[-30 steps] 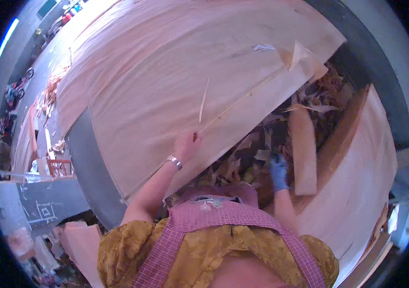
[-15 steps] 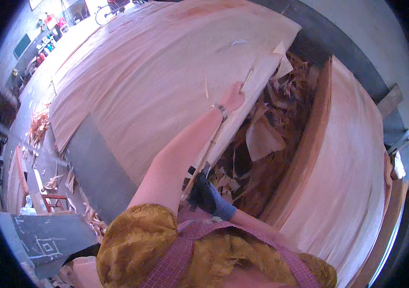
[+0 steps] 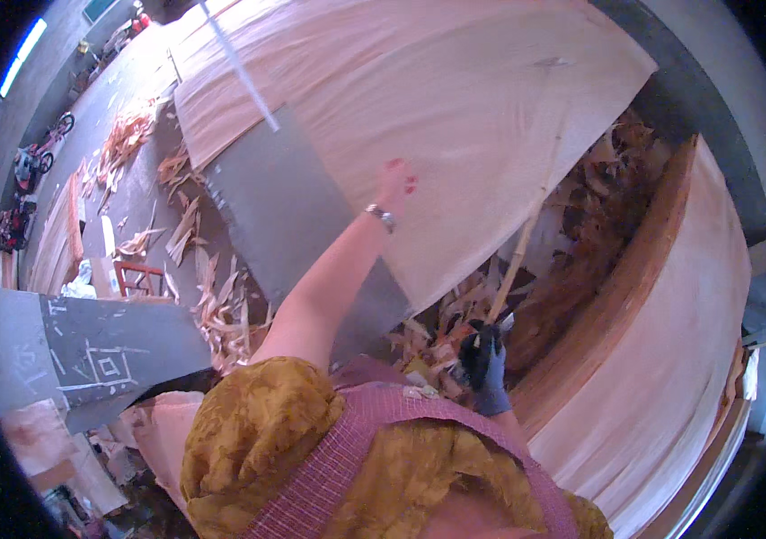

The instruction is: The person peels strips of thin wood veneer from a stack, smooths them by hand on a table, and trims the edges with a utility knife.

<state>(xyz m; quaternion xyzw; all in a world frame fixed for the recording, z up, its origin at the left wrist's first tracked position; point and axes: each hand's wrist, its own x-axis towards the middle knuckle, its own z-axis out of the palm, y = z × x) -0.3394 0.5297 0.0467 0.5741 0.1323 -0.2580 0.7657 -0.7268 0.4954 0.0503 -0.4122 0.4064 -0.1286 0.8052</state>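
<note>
My left hand (image 3: 395, 185), bare with a metal watch at the wrist, is above the pale wood veneer sheets (image 3: 482, 117). Its fingers look parted and hold nothing, though motion blurs them. My right hand (image 3: 483, 355), in a dark blue-grey glove, is closed round the near end of a long thin bamboo stick (image 3: 515, 265). The stick slants away over the edge of the stack and across the top sheet. A small shiny bit shows beside the gloved fingers, too small to name. A grey board (image 3: 288, 202) lies on the stack's near left corner.
Veneer scraps (image 3: 612, 189) fill the gap between this stack and a second veneer stack (image 3: 643, 350) on the right. More shavings (image 3: 225, 310) litter the floor to the left. A grey panel with chalk-like marks (image 3: 131, 346) stands at lower left, near a small red-brown stool (image 3: 138, 277).
My left hand has come off the stick and moved left. My gloved right hand has moved right with the stick, which now points more steeply away. The view has shifted left.
</note>
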